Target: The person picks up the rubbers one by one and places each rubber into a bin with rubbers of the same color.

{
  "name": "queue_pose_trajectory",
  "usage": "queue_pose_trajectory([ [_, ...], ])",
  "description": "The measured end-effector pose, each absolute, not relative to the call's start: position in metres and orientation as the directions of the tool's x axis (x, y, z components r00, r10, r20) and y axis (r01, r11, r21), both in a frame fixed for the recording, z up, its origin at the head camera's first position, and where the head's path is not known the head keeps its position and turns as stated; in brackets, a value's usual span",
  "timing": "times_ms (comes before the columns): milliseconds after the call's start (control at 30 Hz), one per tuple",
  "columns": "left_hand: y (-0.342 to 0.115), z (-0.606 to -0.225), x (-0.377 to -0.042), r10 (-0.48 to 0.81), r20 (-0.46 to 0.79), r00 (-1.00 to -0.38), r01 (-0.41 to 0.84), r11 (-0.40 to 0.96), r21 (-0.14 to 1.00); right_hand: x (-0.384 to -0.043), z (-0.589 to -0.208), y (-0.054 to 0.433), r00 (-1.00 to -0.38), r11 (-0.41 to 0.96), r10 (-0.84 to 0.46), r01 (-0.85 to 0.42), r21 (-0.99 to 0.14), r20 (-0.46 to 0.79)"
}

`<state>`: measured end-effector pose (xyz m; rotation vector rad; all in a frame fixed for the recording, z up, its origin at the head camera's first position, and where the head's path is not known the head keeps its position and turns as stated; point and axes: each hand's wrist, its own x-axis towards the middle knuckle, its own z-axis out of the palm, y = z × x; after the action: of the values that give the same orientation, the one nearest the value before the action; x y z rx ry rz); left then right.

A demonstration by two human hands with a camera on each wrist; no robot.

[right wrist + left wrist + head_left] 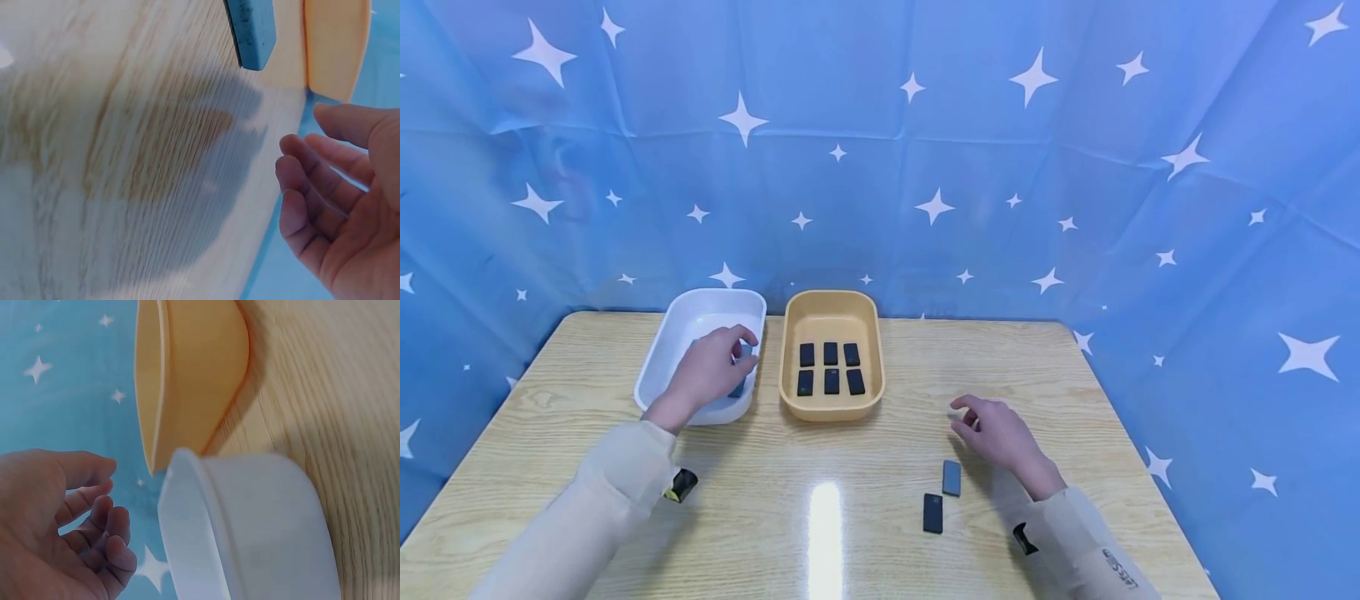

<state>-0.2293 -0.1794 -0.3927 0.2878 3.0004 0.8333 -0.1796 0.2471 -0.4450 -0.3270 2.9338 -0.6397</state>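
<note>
My left hand (711,362) hovers over the white bin (718,413), its fingers loosely bent. Nothing shows between those fingers in the left wrist view. Small blue rectangular blocks (737,390) lie in that bin, partly hidden beneath the hand. On the right, my right hand (996,433) is held above the table with relaxed, slightly curved fingers and an unfilled grasp. Just in front of it lies a grey-blue block (951,478), also seen in the right wrist view as a blue slab (253,34). A black block (932,513) lies close by, nearer the front.
A yellow bin (831,317) stands right beside the white one, holding several black blocks (831,382) in two rows. Both bins are at the back of the wooden table (760,508). Behind hangs a blue curtain (880,200) with white stars.
</note>
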Motion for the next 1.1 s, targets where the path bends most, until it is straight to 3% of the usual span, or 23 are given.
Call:
queue_pose_trajectory([
  [500,-0.136,-0.397,-0.189,0.337,0.126,-0.933,0.352,0.782,0.515,-0.162,-0.439,0.24,-0.961,0.896,-0.264,-0.214,-0.389,-0.08],
  [1100,-0.115,-0.426,-0.16,0.499,0.11,-0.86,0.476,0.703,0.528,-0.123,-0.439,0.206,-0.917,0.889,-0.379,-0.323,-0.323,-0.127],
])
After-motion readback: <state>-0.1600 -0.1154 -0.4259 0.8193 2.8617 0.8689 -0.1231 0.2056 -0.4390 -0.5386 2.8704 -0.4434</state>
